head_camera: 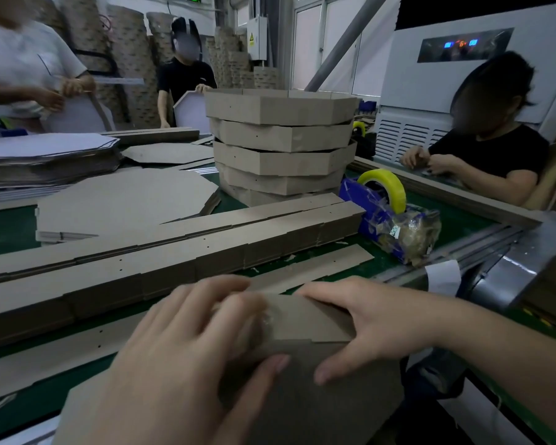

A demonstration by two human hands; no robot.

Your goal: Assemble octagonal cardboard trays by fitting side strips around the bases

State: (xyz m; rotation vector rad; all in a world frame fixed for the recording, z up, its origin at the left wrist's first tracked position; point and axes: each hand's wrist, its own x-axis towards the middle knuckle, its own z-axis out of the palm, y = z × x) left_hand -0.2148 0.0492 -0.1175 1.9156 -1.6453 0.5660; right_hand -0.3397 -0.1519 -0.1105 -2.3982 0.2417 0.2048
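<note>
Near the bottom of the head view I hold a brown cardboard side strip folded over the edge of an octagonal base. My left hand lies over the strip's left part, fingers spread on top and thumb on the base below. My right hand grips the strip's right part, fingers behind it and thumb in front. A shiny patch of clear tape sits on the strip between my hands. Stacks of flat side strips lie across the green table. A stack of finished octagonal trays stands behind them.
A blue tape dispenser with a yellow roll sits to the right. Flat octagonal bases and a taller pile of sheets lie at the left. Three other people work around the table. A metal frame borders the right edge.
</note>
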